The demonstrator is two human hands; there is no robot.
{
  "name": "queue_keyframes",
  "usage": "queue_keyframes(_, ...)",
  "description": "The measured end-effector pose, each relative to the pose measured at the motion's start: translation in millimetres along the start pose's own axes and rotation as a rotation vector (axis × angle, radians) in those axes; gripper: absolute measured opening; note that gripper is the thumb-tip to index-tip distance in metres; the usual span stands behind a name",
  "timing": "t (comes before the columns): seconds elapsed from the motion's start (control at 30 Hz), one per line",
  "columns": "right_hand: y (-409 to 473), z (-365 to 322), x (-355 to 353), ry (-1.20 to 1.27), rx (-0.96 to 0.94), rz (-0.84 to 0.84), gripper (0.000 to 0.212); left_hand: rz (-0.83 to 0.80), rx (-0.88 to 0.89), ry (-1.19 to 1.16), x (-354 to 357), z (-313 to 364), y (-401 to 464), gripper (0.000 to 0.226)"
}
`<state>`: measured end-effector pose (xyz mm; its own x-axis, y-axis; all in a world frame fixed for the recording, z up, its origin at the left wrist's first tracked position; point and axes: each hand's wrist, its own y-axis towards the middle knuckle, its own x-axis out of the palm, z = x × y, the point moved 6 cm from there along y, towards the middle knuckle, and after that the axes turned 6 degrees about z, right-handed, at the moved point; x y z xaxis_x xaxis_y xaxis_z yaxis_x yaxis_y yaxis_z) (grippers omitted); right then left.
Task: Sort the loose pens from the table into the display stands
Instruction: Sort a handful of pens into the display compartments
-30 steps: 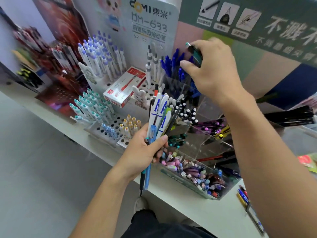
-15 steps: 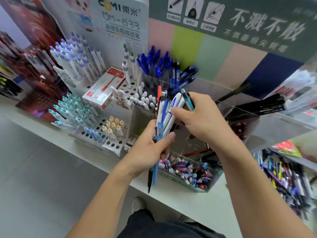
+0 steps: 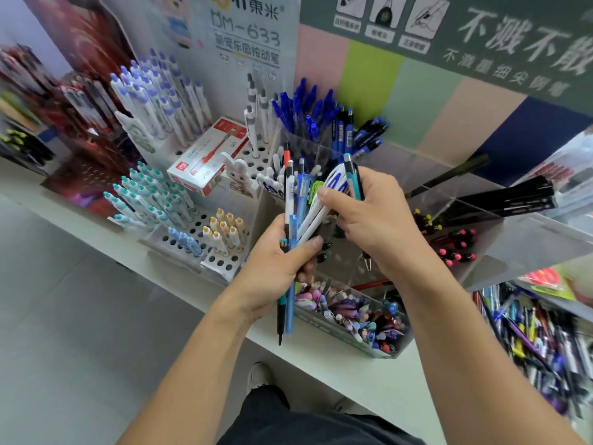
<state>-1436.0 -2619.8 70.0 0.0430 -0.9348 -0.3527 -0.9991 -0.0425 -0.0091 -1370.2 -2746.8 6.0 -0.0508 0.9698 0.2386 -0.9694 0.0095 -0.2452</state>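
While the left hand is gripping a fanned bundle of pens mid-frame, the right hand is pinching a teal pen — light, stiff, slippery barrels, probably best taken mid-shaft.

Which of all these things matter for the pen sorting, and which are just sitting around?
Part of the job:
- bundle of pens gripped in the left hand
- teal pen held by the right hand
- clear compartment stand
- white peg-hole stand
- loose pen pile on the table

Just lying about:
- red-and-white pen box
- green sign
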Motion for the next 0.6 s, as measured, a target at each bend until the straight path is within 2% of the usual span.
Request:
queue_keyframes(0.17, -2.6, -17.9, 6.8, 0.020, -0.087, 0.021, 0.023, 0.050, 0.062, 0.063, -17.1, 6.5, 0.0, 0.028)
queue_keyframes(0.27, 4.4, -43.3, -18.8, 0.042, -0.198, 0.194, 0.026, 0.099, 0.056, 0.088, -31.6, -0.1, -3.9, 0.022)
queue_keyframes(0.4, 7.0, -79.6, -39.2, -0.024, -0.461, 0.370, 0.016, 0.163, 0.007, -0.036, -47.5, -10.1, -9.9, 0.018)
queue_keyframes(0.5, 17.4, -74.1, -8.8, -0.161, -0.516, 0.299, 0.010, 0.164, 0.006, -0.067, -50.4, -8.6, -11.7, 0.016)
queue_keyframes(0.6, 31.5, -48.0, 20.1, -0.273, -0.474, 0.206, 0.009, 0.141, 0.039, -0.084, -51.6, 0.0, -12.3, 0.015)
